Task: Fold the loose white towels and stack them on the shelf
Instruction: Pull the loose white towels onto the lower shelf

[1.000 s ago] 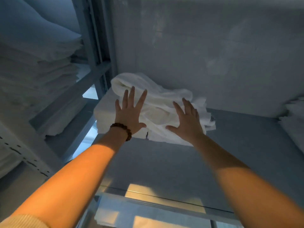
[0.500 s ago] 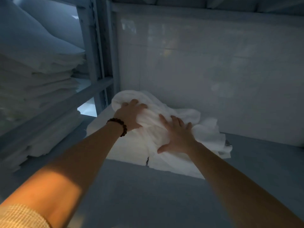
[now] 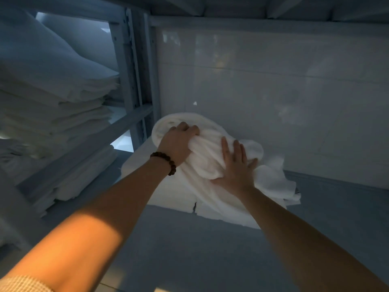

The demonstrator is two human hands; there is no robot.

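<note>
Grey shelf [image 3: 189,249]; tiled wall [image 3: 273,91] at the far side. Far centre: loose white towel [image 3: 206,163] bunched on a folded stack [image 3: 168,194]. Your left hand [image 3: 179,142] grips it with curled fingers, fingertips buried in the cloth; your right hand [image 3: 235,169] presses it, fingers straight. Left bay: folded linen piles [image 3: 52,102], cut off.

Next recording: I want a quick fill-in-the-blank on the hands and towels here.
The left hand grips the crumpled white cloth towel, while the right hand lies ____ on it.
The dark beaded bracelet sits on the ____ wrist.
The crumpled towel rests on a ____ white towel stack on the grey metal shelf.
Missing: flat; left; folded.
</note>
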